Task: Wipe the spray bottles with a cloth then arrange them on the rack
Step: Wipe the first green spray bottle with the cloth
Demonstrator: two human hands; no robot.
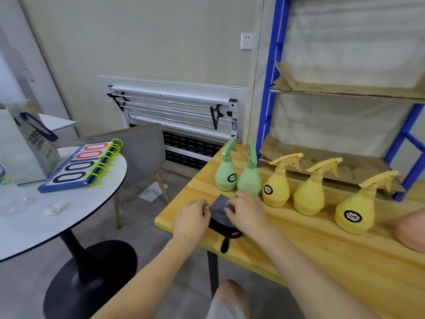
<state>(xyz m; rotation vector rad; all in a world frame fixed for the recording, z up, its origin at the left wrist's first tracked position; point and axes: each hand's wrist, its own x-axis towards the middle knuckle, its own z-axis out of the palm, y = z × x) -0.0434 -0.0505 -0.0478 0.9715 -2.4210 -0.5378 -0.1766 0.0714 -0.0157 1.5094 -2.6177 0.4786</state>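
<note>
Hands: left hand (192, 218) and right hand (245, 212) meet at the near corner of the wooden table (310, 245), each with fingers curled, pinching an edge of the cloth (218, 207).
Cloth: grey, lying folded between the two hands on top of a dark pouch-like item (226, 229) whose strap hangs over the table edge toward the person.
Step in hand: by my reading, taking up or unfolding the cloth; no bottle is held yet.
Green bottles (226, 176): two, just beyond the right hand's fingertips, standing upright and touching or nearly so.
Yellow bottles (309, 192): three, upright, spaced apart in a row running off to the right of the right hand.
Rack (345, 93): blue-framed, cardboard-lined shelves, beyond the bottles and to the right; no bottle visible on it.
Left of the left hand: round white table (69, 215) carrying a flip scoreboard (78, 166).
Risk: lifting the cloth forward could brush the nearest green bottle and tip it into its neighbour, since both stand so close to the fingers.
Risk: tugging the cloth may drag the dark item off the near edge by its overhanging strap.
</note>
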